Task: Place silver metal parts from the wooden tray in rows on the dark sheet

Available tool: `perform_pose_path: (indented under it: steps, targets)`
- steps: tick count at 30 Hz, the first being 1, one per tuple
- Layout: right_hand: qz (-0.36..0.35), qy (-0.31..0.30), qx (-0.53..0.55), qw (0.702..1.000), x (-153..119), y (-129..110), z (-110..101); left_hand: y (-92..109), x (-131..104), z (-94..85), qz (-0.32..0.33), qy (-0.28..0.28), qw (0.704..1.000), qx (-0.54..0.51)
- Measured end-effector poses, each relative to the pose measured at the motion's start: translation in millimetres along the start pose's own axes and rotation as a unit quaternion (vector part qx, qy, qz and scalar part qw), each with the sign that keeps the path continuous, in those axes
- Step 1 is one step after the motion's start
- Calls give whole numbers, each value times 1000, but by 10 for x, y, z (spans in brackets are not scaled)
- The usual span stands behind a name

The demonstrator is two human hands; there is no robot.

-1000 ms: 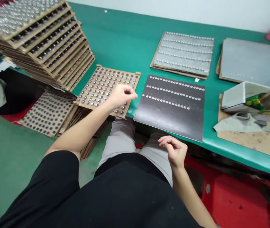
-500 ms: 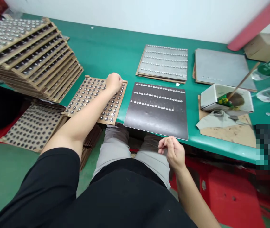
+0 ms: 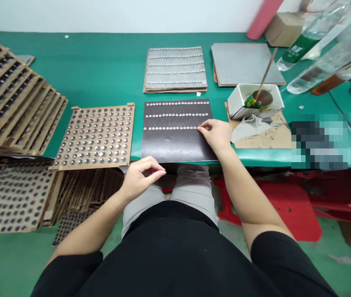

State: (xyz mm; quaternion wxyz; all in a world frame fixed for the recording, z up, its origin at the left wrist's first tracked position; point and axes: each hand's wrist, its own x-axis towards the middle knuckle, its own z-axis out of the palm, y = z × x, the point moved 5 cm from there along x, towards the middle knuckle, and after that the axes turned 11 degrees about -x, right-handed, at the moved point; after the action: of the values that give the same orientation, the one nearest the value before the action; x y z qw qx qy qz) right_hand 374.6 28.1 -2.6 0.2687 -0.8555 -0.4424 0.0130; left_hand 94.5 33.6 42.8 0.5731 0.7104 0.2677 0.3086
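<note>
A dark flat sheet (image 3: 178,146) lies at the table's front edge, with three rows of small silver discs across its upper part. At the right end of the lowest row, my right hand (image 3: 217,134) pinches a small silver disc against the sheet. My left hand (image 3: 141,177) hovers over my lap, just in front of the sheet. Its thumb and index fingertips are pressed together; anything between them is too small to make out. Left of the sheet, a brown board (image 3: 97,138) carries rows of round dark pieces with shiny metal tops.
Stacked wooden trays (image 3: 17,99) stand at the left. Behind are a grey sheet with disc rows (image 3: 175,68) and a plainer grey sheet (image 3: 243,62). A white box (image 3: 239,103) holding a can and stick, a grey cloth (image 3: 249,128) and bottles (image 3: 302,47) are at the right.
My left hand has come back from the brown board to above my lap. My right hand has moved up from the lap onto the dark sheet. The view has swung right.
</note>
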Motion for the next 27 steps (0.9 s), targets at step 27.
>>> perform_pose_path:
  steps: [27]
  targets:
    - [-161,-62,375,911,-1591,-814,-52,-409,-340,336,-170,134,908,-360]
